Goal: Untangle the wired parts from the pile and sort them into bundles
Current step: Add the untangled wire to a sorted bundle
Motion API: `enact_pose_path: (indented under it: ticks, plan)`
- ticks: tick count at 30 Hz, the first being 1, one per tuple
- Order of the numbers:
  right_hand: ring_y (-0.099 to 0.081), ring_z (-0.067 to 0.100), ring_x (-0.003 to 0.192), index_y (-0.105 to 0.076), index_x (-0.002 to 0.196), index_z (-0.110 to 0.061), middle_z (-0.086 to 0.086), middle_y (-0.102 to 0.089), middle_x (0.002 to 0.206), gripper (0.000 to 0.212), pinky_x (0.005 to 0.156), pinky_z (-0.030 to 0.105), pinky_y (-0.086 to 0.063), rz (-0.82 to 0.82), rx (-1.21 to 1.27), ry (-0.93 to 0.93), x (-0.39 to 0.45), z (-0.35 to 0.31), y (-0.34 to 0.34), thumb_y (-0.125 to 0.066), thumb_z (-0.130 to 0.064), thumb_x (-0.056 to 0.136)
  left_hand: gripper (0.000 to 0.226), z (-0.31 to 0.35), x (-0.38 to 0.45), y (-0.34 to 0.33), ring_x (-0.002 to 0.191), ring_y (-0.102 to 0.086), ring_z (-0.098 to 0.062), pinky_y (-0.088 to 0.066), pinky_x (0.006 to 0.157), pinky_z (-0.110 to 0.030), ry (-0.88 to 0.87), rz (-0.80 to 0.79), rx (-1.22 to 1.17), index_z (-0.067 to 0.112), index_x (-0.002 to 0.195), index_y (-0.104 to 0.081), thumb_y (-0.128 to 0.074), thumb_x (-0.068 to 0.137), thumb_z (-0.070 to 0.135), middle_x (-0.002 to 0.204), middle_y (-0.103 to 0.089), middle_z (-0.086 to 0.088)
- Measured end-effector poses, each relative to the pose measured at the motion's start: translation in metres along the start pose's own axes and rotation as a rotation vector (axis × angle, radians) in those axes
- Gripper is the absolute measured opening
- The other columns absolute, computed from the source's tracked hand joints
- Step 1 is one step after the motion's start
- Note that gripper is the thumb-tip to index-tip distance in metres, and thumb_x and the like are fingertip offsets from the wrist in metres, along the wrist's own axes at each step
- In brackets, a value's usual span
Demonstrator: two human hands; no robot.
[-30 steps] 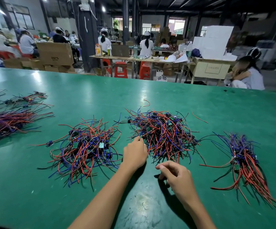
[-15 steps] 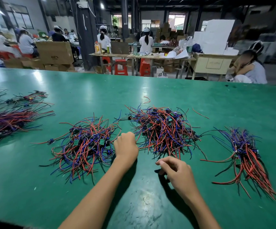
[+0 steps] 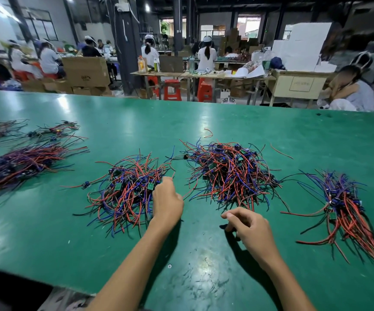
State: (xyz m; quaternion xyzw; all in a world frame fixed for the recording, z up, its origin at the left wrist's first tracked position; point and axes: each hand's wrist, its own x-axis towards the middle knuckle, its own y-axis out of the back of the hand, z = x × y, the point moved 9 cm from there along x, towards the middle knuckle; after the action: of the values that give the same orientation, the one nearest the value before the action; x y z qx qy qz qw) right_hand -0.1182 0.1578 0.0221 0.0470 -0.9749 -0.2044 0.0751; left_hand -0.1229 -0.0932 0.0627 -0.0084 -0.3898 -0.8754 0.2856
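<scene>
The tangled pile [image 3: 228, 176] lies mid-table, a loose mound of thin, glossy red and blue insulated wires looping every way, with small black parts and green circuit boards knotted inside. A second pile [image 3: 125, 194] sits just left of it, flatter, its wires splayed outward, 2 small green boards showing near its top. The left hand [image 3: 167, 202] rests at this pile's right edge, knuckles up, fingers curled down into the wires; whether its grip is clamped on any wire I cannot tell. The right hand [image 3: 252, 230] hovers over bare table near the tangled pile's front edge, fingers bent loosely and apart, holding nothing.

Well to the right lies a sorted bundle [image 3: 347, 209], its wires combed nearly parallel, blue ends fanning away from the person and red ends toward the near right. At far left a larger bundle [image 3: 20, 164] lies the same combed way, reddish-purple, and beyond it a small sparse cluster [image 3: 51, 131]. A further wire heap is cut off by the left edge. That makes 2 loose piles and 2 combed bundles in full sight. 2 stray red wire scraps [image 3: 208, 132] lie past the tangled pile.

The table [image 3: 47, 232] is smooth green matting, shiny under lamps, scuffed pale near the person
</scene>
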Motion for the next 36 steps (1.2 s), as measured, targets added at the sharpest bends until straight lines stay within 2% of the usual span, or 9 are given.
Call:
enact_pose_path:
  ticks: [4, 7, 10, 13, 17, 20, 23, 28, 36]
  plan:
    - [-0.068, 0.011, 0.066, -0.077, 0.082, -0.033, -0.006, -0.073, 0.068, 0.016, 0.071, 0.045, -0.058, -0.012, -0.009, 0.003, 0.001, 0.0, -0.001, -0.067, -0.028, 0.095, 0.058, -0.022, -0.021, 0.038, 0.09, -0.073, -0.021, -0.055, 0.093, -0.036, 0.212, 0.071, -0.485, 0.003, 0.136, -0.053, -0.077, 0.083, 0.006, 0.086, -0.078, -0.005]
    - [-0.068, 0.013, 0.067, -0.077, 0.083, -0.034, -0.006, -0.073, 0.069, 0.016, 0.07, 0.046, -0.059, -0.015, -0.022, 0.002, 0.002, 0.001, -0.001, -0.067, -0.029, 0.095, 0.057, -0.031, -0.032, 0.029, 0.07, -0.074, -0.018, -0.062, 0.069, -0.026, 0.523, -0.108, -1.126, -0.005, 0.134, -0.052, -0.077, 0.082, -0.004, 0.082, -0.077, -0.014]
    - [-0.068, 0.015, 0.067, -0.077, 0.083, -0.036, -0.005, -0.073, 0.069, 0.017, 0.069, 0.047, -0.059, -0.018, -0.024, -0.001, 0.002, 0.002, -0.002, -0.067, -0.029, 0.095, 0.052, -0.025, -0.035, 0.029, 0.063, -0.073, -0.015, -0.061, 0.063, -0.021, 0.572, -0.191, -1.236, -0.005, 0.132, -0.053, -0.073, 0.084, -0.006, 0.078, -0.077, -0.013]
    - [-0.068, 0.018, 0.066, -0.076, 0.084, -0.037, -0.005, -0.073, 0.068, 0.017, 0.068, 0.048, -0.059, -0.016, -0.024, -0.008, 0.0, 0.002, -0.003, -0.067, -0.028, 0.095, 0.049, -0.027, -0.022, 0.044, 0.07, -0.071, -0.02, -0.063, 0.071, -0.028, 0.438, -0.109, -1.047, 0.0, 0.131, -0.054, -0.073, 0.086, -0.004, 0.084, -0.076, -0.014]
    - [-0.068, 0.02, 0.066, -0.077, 0.084, -0.035, -0.006, -0.072, 0.068, 0.017, 0.066, 0.049, -0.058, -0.016, -0.026, -0.013, 0.0, 0.0, -0.002, -0.067, -0.027, 0.095, 0.041, -0.027, 0.017, 0.094, 0.088, -0.07, -0.024, -0.056, 0.089, -0.041, 0.107, 0.12, -0.194, 0.013, 0.122, -0.061, -0.076, 0.084, 0.012, 0.091, -0.074, -0.004]
    - [-0.069, 0.014, 0.067, -0.077, 0.084, -0.034, -0.007, -0.073, 0.07, 0.016, 0.069, 0.049, -0.059, -0.028, -0.035, -0.022, -0.001, -0.001, -0.003, -0.068, -0.027, 0.095, 0.03, -0.011, 0.058, 0.098, 0.098, -0.069, -0.026, -0.053, 0.085, -0.036, 0.014, 0.073, 0.226, 0.026, 0.108, -0.073, -0.077, 0.083, 0.042, 0.099, -0.075, -0.001]
    - [-0.069, 0.013, 0.068, -0.076, 0.083, -0.034, -0.009, -0.073, 0.07, 0.016, 0.069, 0.047, -0.059, -0.045, -0.057, -0.02, -0.001, -0.003, -0.005, -0.068, -0.028, 0.095, 0.024, 0.015, 0.116, 0.067, 0.099, -0.068, -0.033, -0.053, 0.081, -0.036, -0.082, -0.025, 0.375, 0.015, 0.099, -0.078, -0.062, 0.092, 0.033, 0.101, -0.076, -0.013]
    - [-0.064, 0.007, 0.06, -0.073, 0.085, -0.046, -0.008, -0.074, 0.071, 0.019, 0.062, 0.036, -0.053, -0.052, -0.063, -0.009, 0.003, 0.001, -0.007, -0.067, -0.031, 0.094, 0.039, 0.009, 0.166, -0.025, 0.125, -0.056, -0.036, -0.048, 0.103, -0.042, -0.134, -0.327, 0.551, 0.003, 0.129, -0.061, -0.051, 0.099, 0.025, 0.136, -0.06, -0.02]
    - [-0.067, 0.004, 0.064, -0.068, 0.091, -0.055, -0.012, -0.074, 0.071, 0.019, 0.062, 0.031, -0.055, -0.048, -0.051, 0.015, 0.012, 0.001, -0.006, -0.067, -0.036, 0.093, 0.029, -0.019, 0.189, -0.079, 0.109, -0.063, -0.036, -0.05, 0.093, -0.039, -0.12, -0.25, 0.539, 0.008, 0.112, -0.07, -0.051, 0.098, 0.027, 0.115, -0.07, -0.017]
